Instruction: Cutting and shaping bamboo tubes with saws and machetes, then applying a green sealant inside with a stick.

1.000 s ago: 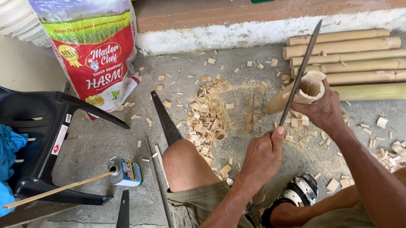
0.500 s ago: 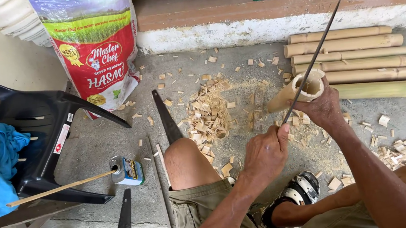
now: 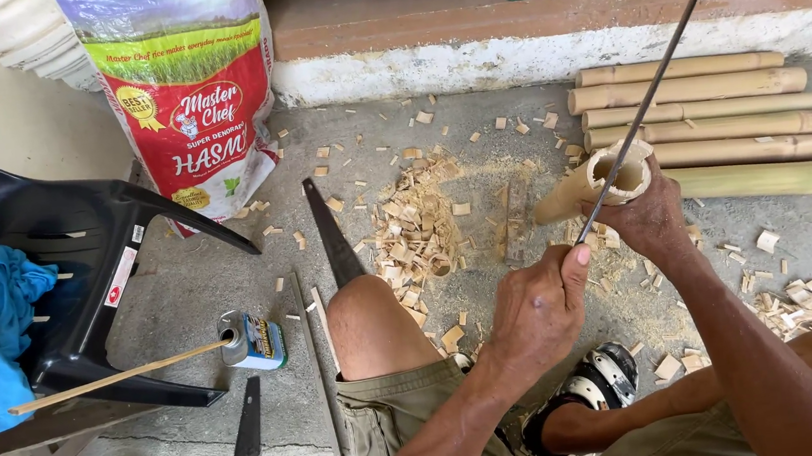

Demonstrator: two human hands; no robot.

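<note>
Bamboo tube (image 3: 590, 183) — open end nearward; long blade (image 3: 657, 83) steeply up-right.

Grey concrete floor (image 3: 180, 282), w/ items lying directly on it: row of pale cut bamboo poles (image 3: 705, 111) at right; heap of light wood shavings (image 3: 415, 222) at centre; small tin can (image 3: 255, 341), dark saw blades (image 3: 331, 231) at left; printed red-and-green sack (image 3: 182, 101) standing near wall.

Blade (image 3: 658, 86) swung up steeper, tip now past top edge; left hand (image 3: 535, 305) raised w/ it.
</note>
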